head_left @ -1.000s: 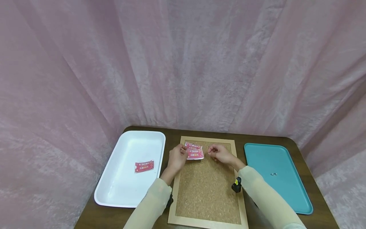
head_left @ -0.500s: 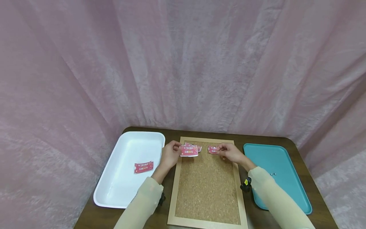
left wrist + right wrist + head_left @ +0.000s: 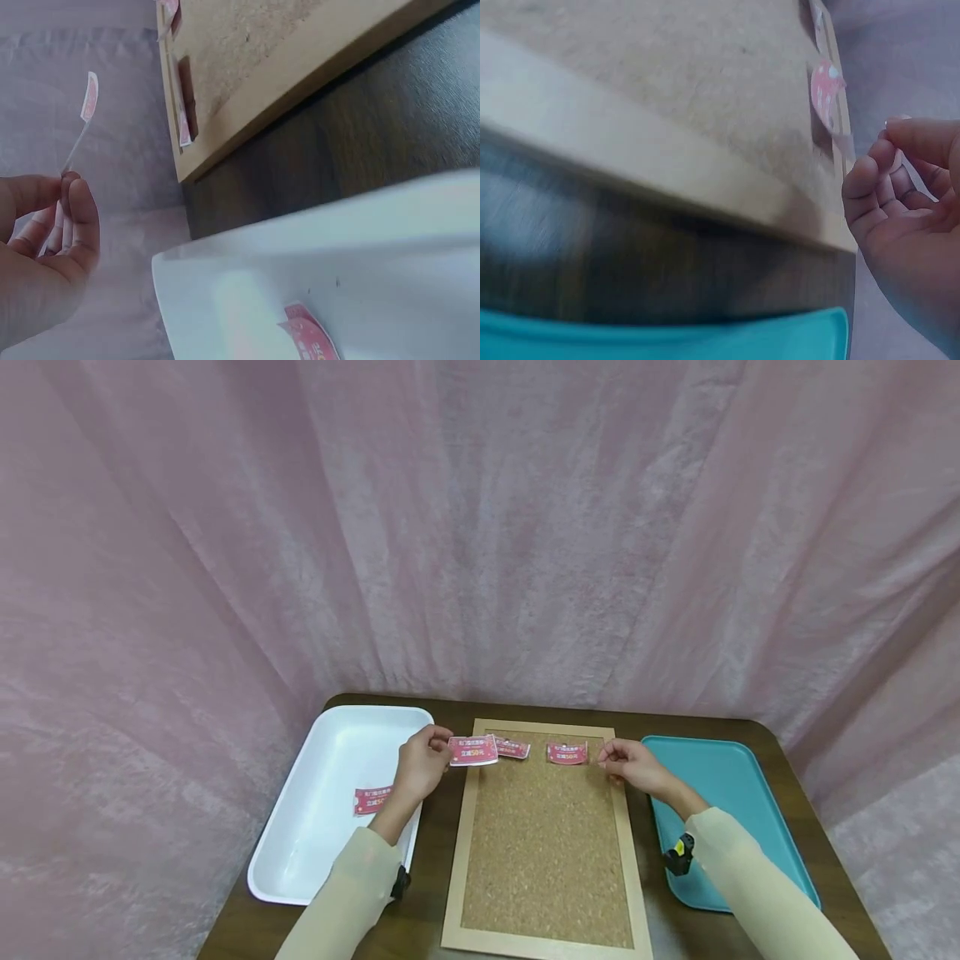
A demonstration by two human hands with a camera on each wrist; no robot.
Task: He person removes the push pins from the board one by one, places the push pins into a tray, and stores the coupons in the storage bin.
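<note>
In left hand (image 3: 421,764), white-edged pink coupon (image 3: 473,752)

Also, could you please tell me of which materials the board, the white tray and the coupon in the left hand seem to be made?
Board: apparently matt cork, from its speckled tan grain; its smooth, pale frame looks like wood.
White tray: probably glossy plastic, given its sheen and rounded corners.
Coupon: likely printed paper or thin card; edge-on, it is slim and curved.
</note>
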